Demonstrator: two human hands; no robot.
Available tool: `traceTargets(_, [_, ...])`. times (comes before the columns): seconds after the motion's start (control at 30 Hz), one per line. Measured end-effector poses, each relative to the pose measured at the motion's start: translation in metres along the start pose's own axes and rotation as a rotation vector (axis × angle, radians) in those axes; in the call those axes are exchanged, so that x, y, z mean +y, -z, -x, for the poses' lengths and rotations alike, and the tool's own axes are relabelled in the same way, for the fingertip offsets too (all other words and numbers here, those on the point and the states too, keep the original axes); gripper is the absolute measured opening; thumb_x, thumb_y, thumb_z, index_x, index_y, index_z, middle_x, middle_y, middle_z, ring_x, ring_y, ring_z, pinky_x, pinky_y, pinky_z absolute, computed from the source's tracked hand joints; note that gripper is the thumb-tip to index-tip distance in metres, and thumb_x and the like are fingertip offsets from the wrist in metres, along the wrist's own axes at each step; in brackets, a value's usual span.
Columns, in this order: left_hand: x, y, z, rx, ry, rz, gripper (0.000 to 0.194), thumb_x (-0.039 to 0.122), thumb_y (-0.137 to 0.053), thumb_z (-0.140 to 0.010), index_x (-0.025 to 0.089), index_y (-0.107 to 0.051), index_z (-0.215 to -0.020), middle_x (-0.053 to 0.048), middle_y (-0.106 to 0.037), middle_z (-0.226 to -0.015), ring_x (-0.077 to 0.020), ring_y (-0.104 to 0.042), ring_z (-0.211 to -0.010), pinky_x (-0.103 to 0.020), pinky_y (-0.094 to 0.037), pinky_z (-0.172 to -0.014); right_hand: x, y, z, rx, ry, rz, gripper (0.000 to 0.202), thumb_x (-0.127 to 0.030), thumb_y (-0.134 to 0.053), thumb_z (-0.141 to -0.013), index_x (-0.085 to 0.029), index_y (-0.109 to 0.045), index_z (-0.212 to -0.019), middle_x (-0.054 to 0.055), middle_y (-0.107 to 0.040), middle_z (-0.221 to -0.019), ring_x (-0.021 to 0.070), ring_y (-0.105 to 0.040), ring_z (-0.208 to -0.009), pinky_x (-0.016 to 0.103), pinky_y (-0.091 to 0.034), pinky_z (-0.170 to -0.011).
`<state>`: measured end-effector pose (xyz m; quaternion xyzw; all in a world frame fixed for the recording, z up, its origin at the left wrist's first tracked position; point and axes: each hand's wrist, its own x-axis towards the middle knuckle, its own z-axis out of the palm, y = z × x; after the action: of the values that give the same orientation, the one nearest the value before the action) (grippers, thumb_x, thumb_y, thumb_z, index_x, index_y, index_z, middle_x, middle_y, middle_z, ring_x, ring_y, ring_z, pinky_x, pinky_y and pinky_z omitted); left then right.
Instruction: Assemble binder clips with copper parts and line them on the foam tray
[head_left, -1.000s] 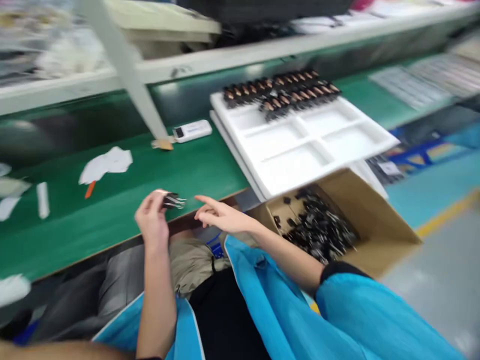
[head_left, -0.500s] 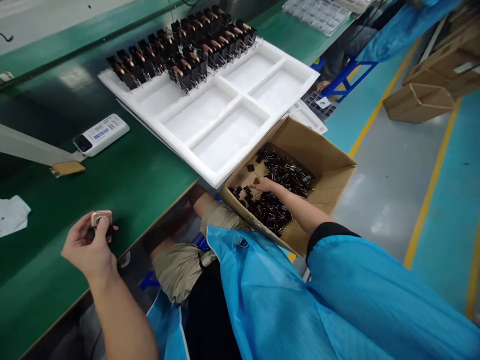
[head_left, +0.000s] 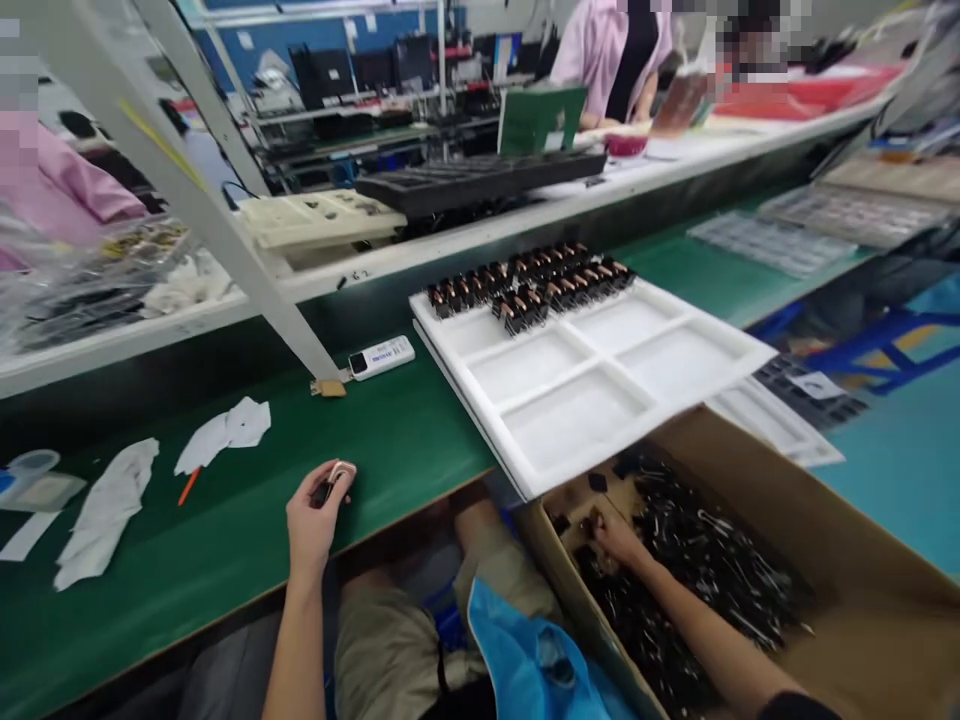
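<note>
My left hand (head_left: pixel 309 520) is closed over the green worktop, pinching a small rose-gold metal part (head_left: pixel 344 471) with a dark piece under it. Down inside the cardboard box (head_left: pixel 885 590) at the lower right is my right hand (head_left: pixel 618 540). Its fingers are drawn together among loose black binder clips (head_left: pixel 727 560); blur hides what they grip. On the white foam tray (head_left: pixel 581 452), several rows of black binder clips (head_left: pixel 559 290) stand upright, with rose-gold parts between their jaws.
A white device with a label (head_left: pixel 382 357) lies beside a slanted white post (head_left: pixel 277 290). Crumpled white papers (head_left: pixel 112 510) and an orange stick (head_left: pixel 189 487) are on the worktop's left. A person in pink (head_left: pixel 592 60) is behind the shelf. Clear plastic trays (head_left: pixel 772 243) lie at the right.
The camera has tilted up, bringing the shelf and far room into view. Both hands hold about the same places: left over the worktop, right in the box.
</note>
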<state>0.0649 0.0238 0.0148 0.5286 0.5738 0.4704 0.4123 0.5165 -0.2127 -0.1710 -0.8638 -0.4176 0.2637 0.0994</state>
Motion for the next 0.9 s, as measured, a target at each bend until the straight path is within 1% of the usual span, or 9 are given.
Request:
traceTargets(0.13, [-0.001, 0.005, 0.002, 0.0, -0.021, 0.044, 0.054, 0.052, -0.086, -0.07, 0.013, -0.075, -0.106, -0.014, -0.078, -0.103, -0.023, -0.071, -0.081, -0.029, -0.06, -0.061, 0.018, 0.02, 0.01, -0.03, 0.104, -0.076, 0.018, -0.024, -0.05, -0.072, -0.025, -0.054, -0.054, 0.004, -0.067, -0.062, 0.0284, -0.07, -0.071, 0.034, -0.052, -0.07])
traceTargets(0.2, [-0.005, 0.007, 0.002, -0.016, -0.032, 0.042, 0.054, 0.053, -0.085, -0.071, 0.013, -0.076, -0.106, -0.014, -0.078, -0.103, -0.0227, -0.071, -0.079, -0.03, -0.06, -0.061, 0.025, 0.04, 0.017, 0.046, 0.085, -0.105, 0.028, -0.037, -0.054, -0.077, -0.025, -0.055, -0.052, 0.005, -0.063, -0.057, 0.0308, -0.068, -0.066, 0.036, -0.049, -0.065])
traceTargets(0.3, [-0.014, 0.009, -0.002, -0.032, -0.052, 0.044, 0.054, 0.053, -0.085, -0.072, 0.014, -0.076, -0.109, -0.013, -0.078, -0.103, -0.0225, -0.072, -0.078, -0.031, -0.061, -0.062, 0.022, 0.087, 0.041, 0.229, -0.024, -0.13, 0.045, -0.057, -0.059, -0.08, -0.026, -0.051, -0.048, 0.004, -0.055, -0.048, 0.0297, -0.061, -0.055, 0.035, -0.043, -0.056])
traceTargets(0.43, [-0.021, 0.008, -0.005, -0.042, -0.056, 0.068, 0.052, 0.05, -0.086, -0.073, 0.016, -0.076, -0.111, -0.011, -0.078, -0.104, -0.0218, -0.072, -0.081, -0.029, -0.061, -0.064, -0.016, 0.158, 0.096, 0.392, -0.047, -0.392, 0.056, -0.072, -0.062, -0.081, -0.023, -0.056, -0.055, 0.006, -0.061, -0.055, 0.0263, -0.059, -0.055, 0.035, -0.046, -0.058])
traceTargets(0.53, [-0.02, 0.009, -0.002, -0.067, -0.073, 0.097, 0.049, 0.048, -0.086, -0.074, 0.016, -0.077, -0.109, -0.01, -0.078, -0.102, -0.0197, -0.07, -0.078, -0.029, -0.06, -0.066, -0.062, 0.185, 0.138, 0.299, 0.127, -0.776, 0.043, -0.064, -0.074, -0.082, -0.023, -0.064, -0.087, 0.009, -0.073, -0.077, 0.0278, -0.067, -0.07, 0.036, -0.053, -0.066])
traceTargets(0.63, [-0.019, 0.011, 0.0, -0.117, -0.091, 0.117, 0.051, 0.047, -0.087, -0.073, 0.015, -0.078, -0.111, -0.01, -0.078, -0.1, -0.019, -0.07, -0.077, -0.032, -0.061, -0.074, -0.117, 0.174, 0.163, 0.011, 0.318, -0.977, 0.05, -0.056, -0.084, -0.08, -0.023, -0.063, -0.112, 0.012, -0.075, -0.089, 0.0291, -0.071, -0.077, 0.038, -0.057, -0.071])
traceTargets(0.73, [-0.018, 0.013, 0.002, -0.165, -0.07, 0.134, 0.053, 0.048, -0.087, -0.073, 0.015, -0.079, -0.112, -0.011, -0.078, -0.103, -0.0218, -0.071, -0.083, -0.034, -0.061, -0.075, -0.182, 0.131, 0.161, -0.316, 0.447, -1.108, 0.049, -0.063, -0.078, -0.083, -0.02, -0.066, -0.105, 0.009, -0.071, -0.076, 0.0249, -0.066, -0.061, 0.034, -0.053, -0.057])
traceTargets(0.8, [-0.017, 0.014, 0.004, -0.189, -0.056, 0.151, 0.052, 0.049, -0.087, -0.072, 0.014, -0.08, -0.11, -0.011, -0.078, -0.102, -0.0233, -0.071, -0.086, -0.033, -0.061, -0.071, -0.229, 0.096, 0.146, -0.408, 0.467, -1.193, 0.048, -0.067, -0.068, -0.089, -0.019, -0.065, -0.094, 0.002, -0.059, -0.06, 0.0166, -0.052, -0.045, 0.028, -0.039, -0.045])
traceTargets(0.9, [-0.013, 0.016, 0.007, -0.224, -0.047, 0.179, 0.047, 0.048, -0.085, -0.074, 0.015, -0.081, -0.108, -0.011, -0.078, -0.099, -0.0209, -0.069, -0.081, -0.029, -0.058, -0.065, -0.291, 0.056, 0.11, -0.451, 0.537, -1.13, 0.046, -0.064, -0.066, -0.092, -0.018, -0.062, -0.089, -0.004, -0.045, -0.057, 0.011, -0.039, -0.046, 0.024, -0.028, -0.046])
